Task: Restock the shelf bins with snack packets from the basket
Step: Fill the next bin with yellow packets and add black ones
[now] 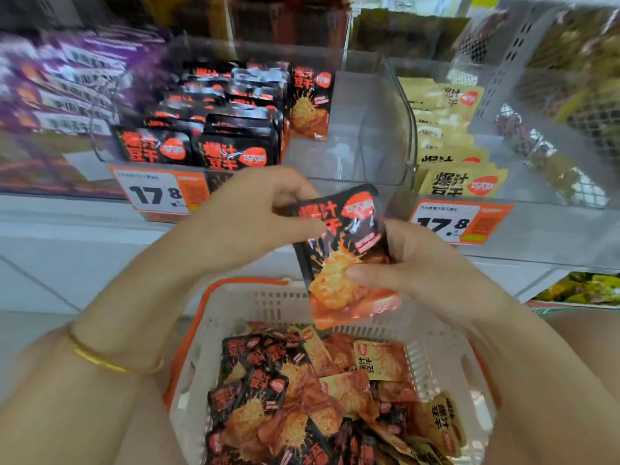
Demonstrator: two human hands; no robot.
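Nearest me, the white basket (pixel 432 357) holds a heap of black and tan snack packets (pixel 268 397). Just above it I see one black packet (pixel 342 250) gripped by both hands: the left hand (pixel 248 216) pinches its top corner, and the right hand (pixel 412 263) thumbs its front. Beyond, the clear shelf bin (pixel 375 129) is part-filled.
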